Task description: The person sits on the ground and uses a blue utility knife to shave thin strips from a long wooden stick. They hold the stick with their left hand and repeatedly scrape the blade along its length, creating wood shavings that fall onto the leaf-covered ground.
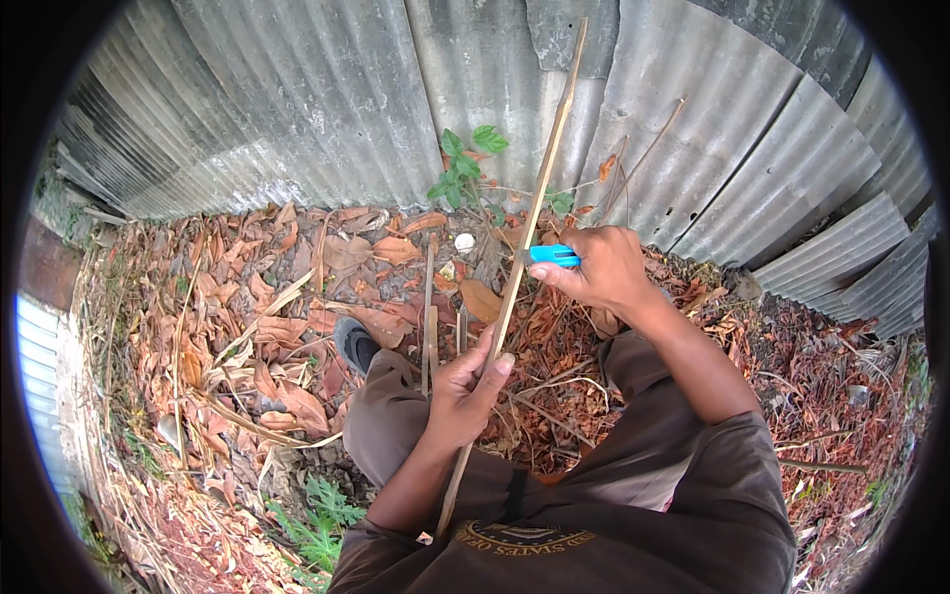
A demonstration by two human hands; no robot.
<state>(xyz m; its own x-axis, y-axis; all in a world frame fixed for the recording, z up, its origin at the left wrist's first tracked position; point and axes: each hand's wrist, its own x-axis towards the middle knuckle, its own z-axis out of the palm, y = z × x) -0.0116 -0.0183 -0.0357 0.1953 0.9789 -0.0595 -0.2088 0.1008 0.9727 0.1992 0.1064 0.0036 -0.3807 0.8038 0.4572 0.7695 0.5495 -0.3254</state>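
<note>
Left hand (463, 391) closed around long bamboo strip (529, 223) above the knee, right hand (599, 267) clenched on blue-handled knife (552, 255) touching the strip's right edge, strip tip against corrugated metal wall (327, 99), dry leaf litter (247, 327) open to the left

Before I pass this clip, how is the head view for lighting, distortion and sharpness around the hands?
Head view: soft, even daylight with no harsh shadows or glare; strong fisheye bend curves the corrugated metal wall, with a black vignette at the rim; the left hand, right hand, blue knife and bamboo strip are sharp, the leaf litter softer toward the edges.
</note>
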